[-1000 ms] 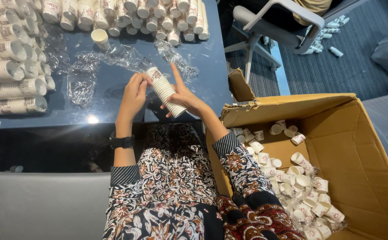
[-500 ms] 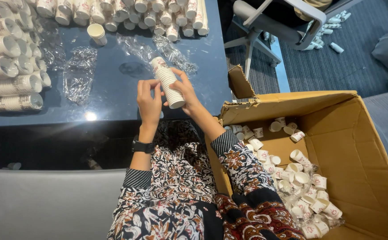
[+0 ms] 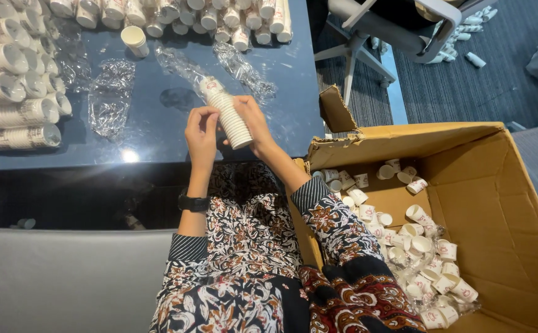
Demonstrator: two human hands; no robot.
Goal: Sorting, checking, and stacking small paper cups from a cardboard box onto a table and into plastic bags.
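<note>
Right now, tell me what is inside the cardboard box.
The cardboard box holds many loose small paper cups, some in crumpled clear plastic wrap. The patterned sleeve covers its near-left corner, and anything beneath the pile is hidden.

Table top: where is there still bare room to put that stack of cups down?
Bare dark table lies between the crumpled wrap and the hands, left hand and right hand holding the cup stack. The far edge and left side are crowded with cup rows.
</note>
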